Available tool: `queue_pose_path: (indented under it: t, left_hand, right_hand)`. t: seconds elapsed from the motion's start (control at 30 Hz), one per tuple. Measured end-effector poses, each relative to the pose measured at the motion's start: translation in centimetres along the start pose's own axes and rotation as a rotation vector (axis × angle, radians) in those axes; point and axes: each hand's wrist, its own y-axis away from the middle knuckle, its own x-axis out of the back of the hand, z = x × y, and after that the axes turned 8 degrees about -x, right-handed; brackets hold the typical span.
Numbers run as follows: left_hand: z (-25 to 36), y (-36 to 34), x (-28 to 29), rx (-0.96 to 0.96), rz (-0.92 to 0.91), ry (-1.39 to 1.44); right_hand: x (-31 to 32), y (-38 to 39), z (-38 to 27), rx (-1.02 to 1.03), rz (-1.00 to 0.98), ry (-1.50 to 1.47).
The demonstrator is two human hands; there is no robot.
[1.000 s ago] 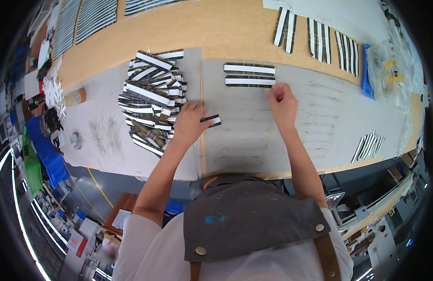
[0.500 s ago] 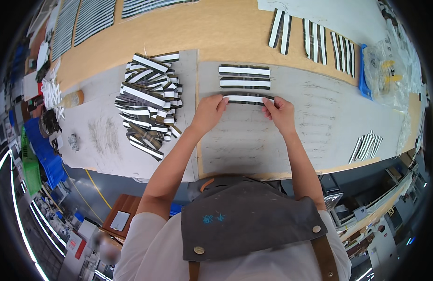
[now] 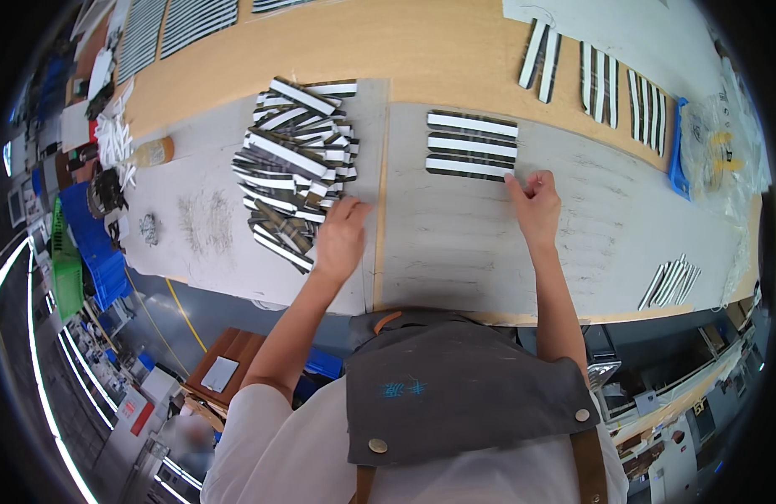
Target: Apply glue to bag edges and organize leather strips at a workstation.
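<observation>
Three fabric strips [image 3: 472, 146], dark plaid with a white band along each, lie flat in a close stack of rows on the grey board. My right hand [image 3: 536, 206] is at the right end of the nearest row, thumb and fingers apart, holding nothing. To the left, a loose heap of similar strips [image 3: 296, 155] is piled crosswise. My left hand [image 3: 341, 239] has its fingers at the heap's lower right edge, spread a little. I see no strip lifted in it.
Neat groups of strips [image 3: 600, 84] lie at the far right, beside a blue tray [image 3: 679, 151] and clear plastic bags [image 3: 714, 139]. Thin white strips [image 3: 670, 282] sit near the front right. At left are a jar [image 3: 153, 152] and white scraps [image 3: 113, 134].
The third strip, held by both hands before, now lies against the other two, released. My left hand has moved left to the heap. The two upper strips sit closer together.
</observation>
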Motion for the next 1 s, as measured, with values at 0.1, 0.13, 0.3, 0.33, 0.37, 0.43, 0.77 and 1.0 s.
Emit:
queue_pose_path:
  t: [0.1, 0.13, 0.3, 0.33, 0.37, 0.43, 0.77, 1.0]
  left_hand:
    - [-2.7, 2.4, 2.4, -0.035, -0.142, -0.175]
    - [-3.5, 2.8, 2.5, -0.104, -0.167, -0.161]
    - [-4.6, 1.8, 3.1, -0.318, -0.301, -0.209]
    - [-4.3, 1.4, 2.9, -0.339, -0.244, -0.062]
    - [-3.8, 0.9, 2.6, -0.346, -0.239, -0.059]
    - [-1.6, -0.6, 2.3, -0.363, -0.194, 0.251]
    - [1.9, -5.0, -2.6, 0.215, -0.328, 0.705]
    - [3.2, -6.9, -5.8, 0.006, -0.090, 0.621]
  right_hand:
    - [-0.6, 1.9, -0.2, 0.001, -0.119, -0.086]
    - [-1.5, 2.9, -0.5, 0.050, -0.173, -0.108]
    - [-4.6, 7.6, -2.7, 0.191, -0.509, -0.166]
    - [-5.0, 8.4, -3.3, 0.193, -0.501, -0.164]
    - [-5.4, 9.2, -3.7, 0.235, -0.571, -0.280]
    - [-6.0, 9.8, -3.6, 0.274, -0.630, -0.391]
    - [-1.4, 4.3, 1.1, -0.174, -0.577, -0.667]
    - [0.4, 2.0, 1.3, -0.323, -0.471, -0.663]
